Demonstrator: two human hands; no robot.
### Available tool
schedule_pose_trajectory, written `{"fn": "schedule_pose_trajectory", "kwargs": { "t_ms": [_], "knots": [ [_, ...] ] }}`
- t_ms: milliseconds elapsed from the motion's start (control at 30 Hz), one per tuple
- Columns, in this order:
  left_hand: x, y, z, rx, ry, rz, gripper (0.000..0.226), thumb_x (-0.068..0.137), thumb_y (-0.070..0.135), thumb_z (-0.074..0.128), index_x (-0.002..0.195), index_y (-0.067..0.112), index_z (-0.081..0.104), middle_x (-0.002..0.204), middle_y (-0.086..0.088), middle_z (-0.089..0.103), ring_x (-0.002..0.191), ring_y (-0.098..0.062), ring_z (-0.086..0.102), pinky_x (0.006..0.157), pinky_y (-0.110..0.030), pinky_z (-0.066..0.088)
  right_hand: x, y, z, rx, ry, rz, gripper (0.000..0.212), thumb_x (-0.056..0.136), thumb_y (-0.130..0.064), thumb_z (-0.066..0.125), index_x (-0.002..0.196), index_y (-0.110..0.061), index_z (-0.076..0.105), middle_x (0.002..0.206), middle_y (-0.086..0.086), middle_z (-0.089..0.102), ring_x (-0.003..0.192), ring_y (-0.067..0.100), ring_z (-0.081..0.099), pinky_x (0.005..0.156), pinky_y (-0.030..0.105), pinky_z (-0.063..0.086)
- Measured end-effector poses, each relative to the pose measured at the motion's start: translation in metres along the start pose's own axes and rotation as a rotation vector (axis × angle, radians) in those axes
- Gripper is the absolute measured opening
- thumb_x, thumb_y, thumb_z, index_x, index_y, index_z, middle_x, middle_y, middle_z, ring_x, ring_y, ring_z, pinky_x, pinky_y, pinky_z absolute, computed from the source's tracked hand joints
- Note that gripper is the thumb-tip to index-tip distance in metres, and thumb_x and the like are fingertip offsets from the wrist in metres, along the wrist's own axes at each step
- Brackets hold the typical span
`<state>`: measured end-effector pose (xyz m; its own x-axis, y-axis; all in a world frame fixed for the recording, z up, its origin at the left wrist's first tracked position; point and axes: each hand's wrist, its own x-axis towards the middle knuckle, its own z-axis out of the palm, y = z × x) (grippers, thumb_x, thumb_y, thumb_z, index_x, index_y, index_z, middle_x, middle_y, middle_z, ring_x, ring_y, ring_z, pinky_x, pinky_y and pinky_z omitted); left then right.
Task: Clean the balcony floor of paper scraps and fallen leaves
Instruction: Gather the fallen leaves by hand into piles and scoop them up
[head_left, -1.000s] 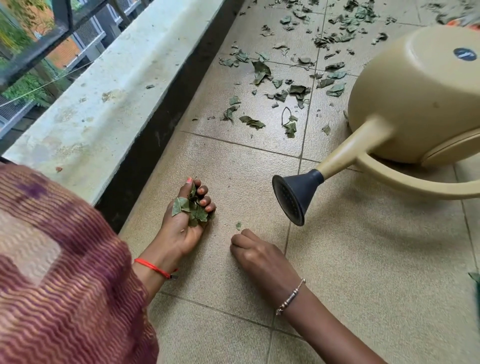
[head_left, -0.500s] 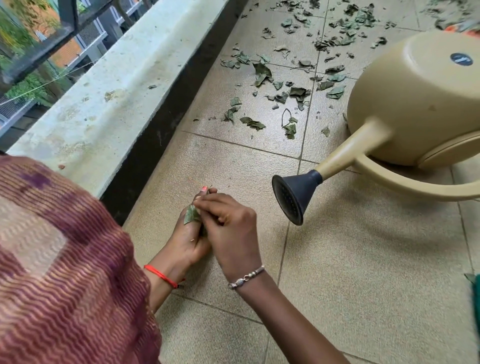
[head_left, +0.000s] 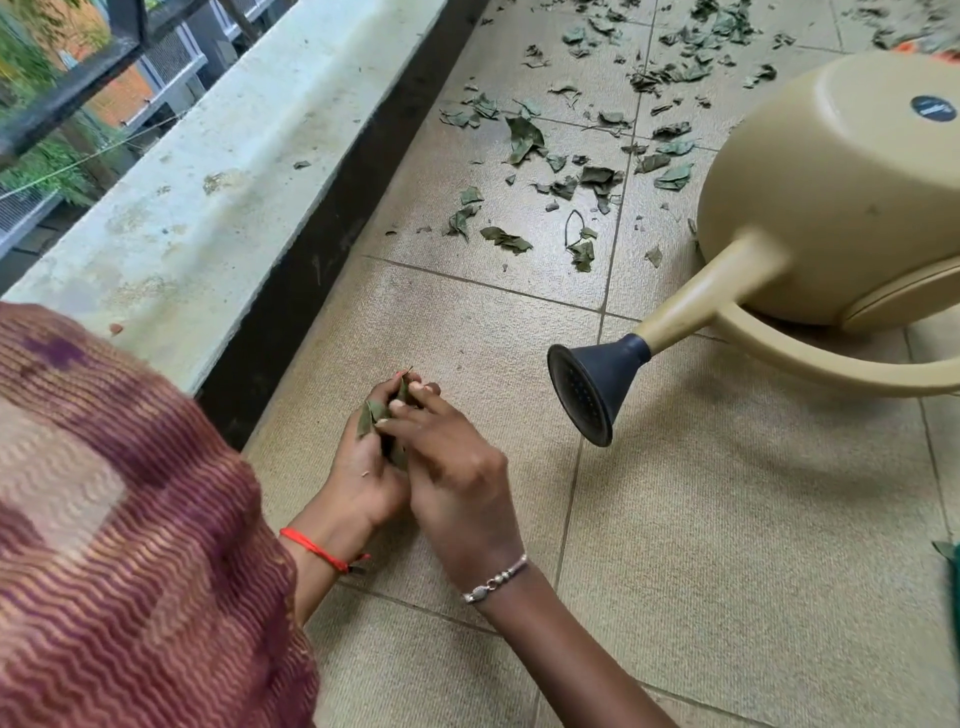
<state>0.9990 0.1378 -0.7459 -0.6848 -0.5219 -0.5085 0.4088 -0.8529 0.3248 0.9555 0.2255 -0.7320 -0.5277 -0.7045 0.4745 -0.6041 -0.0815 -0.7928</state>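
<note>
Both hands now meet on the near side of the watering can (head_left: 831, 208), a little to the left of its dark rose (head_left: 587, 389). A second ago the right hand (head_left: 457, 467) lay low on the balcony floor (head_left: 727, 519) at a tiny green scrap just in front of that rose; it has since come across to the left hand (head_left: 363, 467), and the tile where the scrap lay shows bare. The left hand sits palm up, its fingers (head_left: 375, 397) curled round a small bundle of leaf pieces (head_left: 370, 415). The right hand's fingers (head_left: 415, 418) are bent and bunched together, their tips pushed into the bundle, seemingly tucking the new scrap in; whether they have let it go cannot be told.

So the patch nearest the can's spout looks cleared, and the gathered leaves are held in the left palm, not yet thrown away. Most of the work is left: fallen leaves (head_left: 571, 171) are thickly scattered on the far side of the can's spout, along the foot of the ledge (head_left: 234, 156) and beyond. No paper scraps can be made out
</note>
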Motion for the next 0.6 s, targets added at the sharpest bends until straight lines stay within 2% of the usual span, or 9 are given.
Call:
{"fn": "schedule_pose_trajectory", "kwargs": {
  "t_ms": [100,167,200,233,300,333,367,467,600],
  "knots": [
    [-0.002,0.004,-0.001,-0.005,-0.034,0.002,0.046,0.03,0.009,0.094,0.065,0.011,0.065,0.066,-0.002,0.059,0.054,-0.013,0.057,0.051,-0.022,0.052,0.002,0.006,-0.02,0.087,0.128,0.226,0.034,0.075,0.016,0.055,0.098,-0.003,0.071,0.103,0.008,0.07,0.103,0.008,0.061,0.092,0.014,0.046],
    [-0.002,0.007,-0.003,0.041,-0.069,0.006,0.043,0.035,0.013,0.092,0.066,0.013,0.063,0.068,0.0,0.053,0.054,-0.012,0.051,0.049,-0.021,0.047,-0.003,0.018,-0.03,-0.001,0.099,0.313,0.04,0.077,0.018,0.051,0.105,-0.004,0.069,0.108,0.005,0.069,0.103,0.007,0.061,0.09,0.007,0.043],
    [-0.003,0.009,-0.002,0.064,-0.073,0.007,0.042,0.035,0.014,0.092,0.065,0.013,0.063,0.068,0.0,0.052,0.053,-0.011,0.05,0.048,-0.021,0.046,-0.008,0.023,-0.033,-0.054,0.027,0.343,0.04,0.081,0.014,0.049,0.112,-0.005,0.065,0.118,0.005,0.064,0.11,0.008,0.058,0.096,0.008,0.039],
    [-0.004,0.01,-0.001,0.074,-0.079,0.004,0.042,0.035,0.014,0.093,0.065,0.014,0.063,0.068,0.0,0.052,0.053,-0.011,0.049,0.048,-0.021,0.045,-0.011,0.027,-0.034,-0.124,-0.101,0.361,0.04,0.088,0.004,0.047,0.125,-0.007,0.057,0.132,0.004,0.055,0.124,0.009,0.048,0.105,0.013,0.032],
    [-0.004,0.014,0.0,0.067,-0.089,0.005,0.042,0.035,0.014,0.093,0.064,0.014,0.063,0.068,0.001,0.052,0.053,-0.01,0.049,0.048,-0.021,0.045,-0.022,0.033,-0.028,-0.328,-0.389,0.336,0.051,0.098,-0.028,0.03,0.147,-0.012,0.023,0.155,0.0,0.018,0.142,0.007,0.012,0.117,0.022,0.007],
    [-0.003,0.015,0.0,0.072,-0.087,0.015,0.042,0.035,0.015,0.093,0.065,0.014,0.063,0.068,0.001,0.052,0.054,-0.01,0.049,0.048,-0.021,0.045,-0.026,0.035,-0.024,-0.459,-0.484,0.299,0.059,0.098,-0.041,0.02,0.148,-0.014,0.007,0.157,-0.001,0.003,0.143,0.008,-0.001,0.117,0.027,-0.002],
    [-0.002,0.016,0.0,0.077,-0.084,0.026,0.043,0.035,0.015,0.093,0.065,0.014,0.062,0.068,0.001,0.052,0.054,-0.01,0.049,0.048,-0.02,0.045,-0.029,0.037,-0.018,-0.585,-0.522,0.245,0.065,0.096,-0.051,0.014,0.147,-0.013,0.003,0.156,0.002,-0.001,0.144,0.012,-0.003,0.116,0.033,-0.004],
    [0.001,0.023,-0.001,0.06,-0.106,0.057,0.042,0.036,0.015,0.093,0.065,0.015,0.063,0.067,0.002,0.053,0.053,-0.01,0.049,0.05,-0.019,0.045,-0.025,0.037,0.0,-0.758,-0.528,0.139,0.071,0.095,-0.055,0.012,0.145,-0.005,0.021,0.153,0.01,0.02,0.143,0.021,0.016,0.111,0.044,0.012],
    [0.004,0.027,-0.003,0.039,-0.108,0.067,0.041,0.036,0.014,0.093,0.065,0.014,0.063,0.067,0.002,0.053,0.053,-0.01,0.05,0.051,-0.018,0.046,-0.015,0.038,0.005,-0.699,-0.564,0.048,0.058,0.092,-0.04,0.025,0.137,-0.008,0.042,0.144,0.005,0.042,0.134,0.017,0.038,0.108,0.038,0.023]
  ]
}}
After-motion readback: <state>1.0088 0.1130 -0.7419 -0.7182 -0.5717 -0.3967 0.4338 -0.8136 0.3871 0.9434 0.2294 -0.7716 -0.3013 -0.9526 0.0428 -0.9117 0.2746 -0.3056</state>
